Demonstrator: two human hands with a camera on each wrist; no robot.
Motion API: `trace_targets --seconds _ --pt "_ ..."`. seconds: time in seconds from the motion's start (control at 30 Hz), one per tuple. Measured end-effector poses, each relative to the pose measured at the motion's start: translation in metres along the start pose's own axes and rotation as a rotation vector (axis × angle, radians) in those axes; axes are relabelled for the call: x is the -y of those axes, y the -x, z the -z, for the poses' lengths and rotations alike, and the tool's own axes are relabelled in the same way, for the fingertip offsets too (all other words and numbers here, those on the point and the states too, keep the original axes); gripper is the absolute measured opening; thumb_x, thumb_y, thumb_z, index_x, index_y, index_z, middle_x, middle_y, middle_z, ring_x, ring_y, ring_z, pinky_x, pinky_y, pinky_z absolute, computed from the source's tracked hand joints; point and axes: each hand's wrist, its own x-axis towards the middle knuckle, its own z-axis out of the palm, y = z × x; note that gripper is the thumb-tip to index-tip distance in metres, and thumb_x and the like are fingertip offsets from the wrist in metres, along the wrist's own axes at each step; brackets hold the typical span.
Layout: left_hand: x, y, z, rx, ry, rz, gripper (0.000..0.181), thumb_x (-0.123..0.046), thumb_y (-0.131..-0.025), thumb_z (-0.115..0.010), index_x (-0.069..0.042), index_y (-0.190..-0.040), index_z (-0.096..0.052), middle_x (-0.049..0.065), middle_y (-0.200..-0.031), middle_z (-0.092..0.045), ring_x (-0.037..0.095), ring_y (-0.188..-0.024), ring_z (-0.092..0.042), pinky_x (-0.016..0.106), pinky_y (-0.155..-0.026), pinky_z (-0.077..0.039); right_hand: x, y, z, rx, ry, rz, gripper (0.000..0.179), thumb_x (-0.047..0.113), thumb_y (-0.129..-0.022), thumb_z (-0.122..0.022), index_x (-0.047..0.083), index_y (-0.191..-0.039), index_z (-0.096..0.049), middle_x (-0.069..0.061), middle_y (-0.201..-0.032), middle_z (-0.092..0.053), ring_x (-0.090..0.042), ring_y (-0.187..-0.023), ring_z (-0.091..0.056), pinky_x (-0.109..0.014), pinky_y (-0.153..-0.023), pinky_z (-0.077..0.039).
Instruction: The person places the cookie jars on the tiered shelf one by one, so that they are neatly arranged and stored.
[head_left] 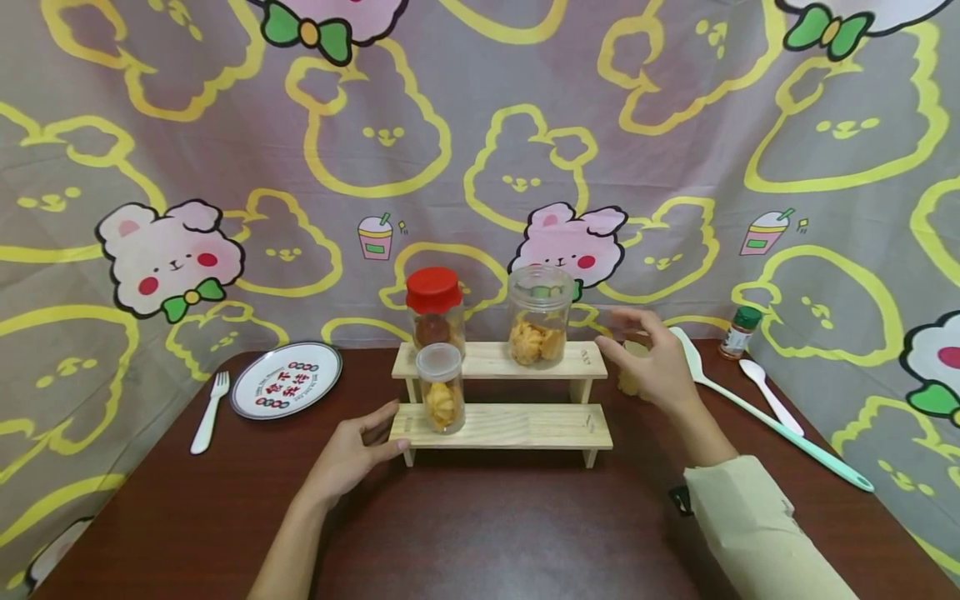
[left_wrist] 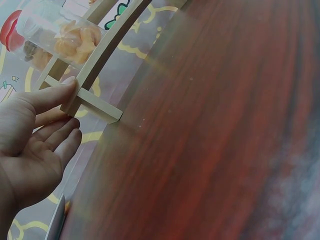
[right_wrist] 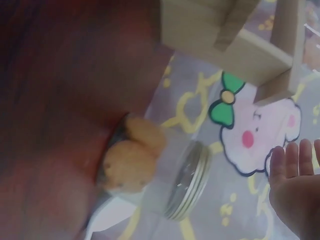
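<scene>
My left hand (head_left: 348, 458) is at the left end of a two-tier wooden rack (head_left: 510, 429), gripping the lower shelf's end between thumb and fingers. On that shelf stands a small lidded clear jar (head_left: 441, 400) holding a yellow twisted snack. A red-capped jar (head_left: 435, 312) and a wide clear jar (head_left: 538, 321) of golden snacks stand on the upper tier. My right hand (head_left: 652, 362) hovers off the rack's right end, fingers extended and holding nothing. Partly hidden behind it, a clear jar of round cookies (right_wrist: 131, 165) stands on the table.
Left on the brown table (head_left: 495, 533) are a white plate (head_left: 287, 380) with red lettering and a white fork (head_left: 210, 412). To the right lie a long spoon with a green handle (head_left: 780, 425), a white spoon (head_left: 771, 396) and a green-capped spice bottle (head_left: 740, 333). A patterned cloth hangs behind.
</scene>
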Motion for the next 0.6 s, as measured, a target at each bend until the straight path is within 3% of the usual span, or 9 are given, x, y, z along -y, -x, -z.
trace_targets --seconds 0.13,0.3,0.6 --pt "0.0 0.0 0.0 -0.001 -0.004 0.0 0.069 -0.012 -0.09 -0.079 0.008 -0.148 -0.045 0.02 -0.153 -0.044 0.032 -0.139 -0.043 0.039 -0.11 -0.042 -0.008 0.002 0.006 -0.013 0.031 -0.035 0.045 0.008 -0.088 -0.08 -0.004 -0.127 -0.063 -0.019 -0.123 -0.064 -0.013 -0.109 -0.058 -0.05 -0.1 -0.052" --pt "0.001 0.0 0.0 0.001 -0.003 -0.001 0.07 -0.013 -0.09 -0.079 0.007 -0.148 -0.045 0.019 -0.153 -0.044 0.031 -0.14 -0.043 0.039 -0.111 -0.041 -0.017 0.003 0.015 -0.004 0.056 -0.081 0.043 0.016 -0.091 -0.079 -0.004 -0.125 -0.063 -0.019 -0.124 -0.062 -0.033 -0.118 -0.055 -0.054 -0.105 -0.047" --pt "0.001 0.0 0.001 -0.001 -0.006 -0.002 0.07 -0.014 -0.09 -0.079 0.006 -0.148 -0.045 0.018 -0.153 -0.044 0.031 -0.139 -0.043 0.039 -0.111 -0.041 -0.029 0.006 0.029 0.032 0.098 -0.162 0.049 0.029 -0.093 -0.076 -0.001 -0.129 -0.062 -0.021 -0.131 -0.059 -0.038 -0.126 -0.05 -0.059 -0.107 -0.041"
